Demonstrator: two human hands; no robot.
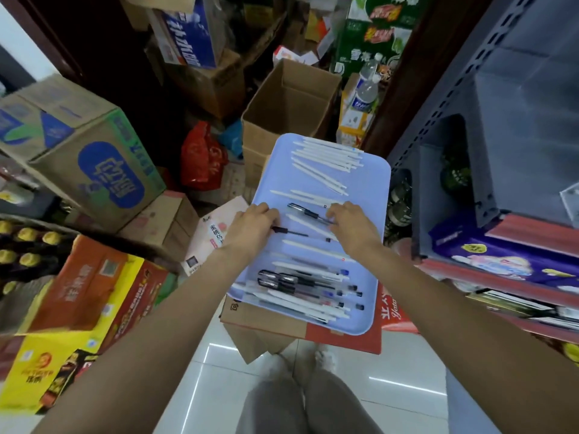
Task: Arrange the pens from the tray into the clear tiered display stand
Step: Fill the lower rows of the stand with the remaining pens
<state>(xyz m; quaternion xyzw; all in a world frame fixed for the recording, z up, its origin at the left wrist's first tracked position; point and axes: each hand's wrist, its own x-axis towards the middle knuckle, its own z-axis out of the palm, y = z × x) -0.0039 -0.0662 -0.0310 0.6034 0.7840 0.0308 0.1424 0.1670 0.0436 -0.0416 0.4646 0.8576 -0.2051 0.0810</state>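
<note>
A light blue tray (372,195) rests on a cardboard box in front of me. Several white pens (326,158) lie at its far end, and several black-capped and white pens (307,286) are heaped at its near end. My left hand (253,225) is over the tray's left side, fingers curled on a black-tipped pen (289,231). My right hand (354,223) is at the tray's middle, fingertips on a clear pen with a black cap (308,212). A corner of a clear stand (568,203) shows on the grey shelf at the right edge.
Grey metal shelving (488,126) stands to the right with packaged goods (488,255) on a lower shelf. An open cardboard box (288,101) is beyond the tray. Stacked drink cartons (84,164) crowd the left. White floor tiles (213,377) and my legs are below.
</note>
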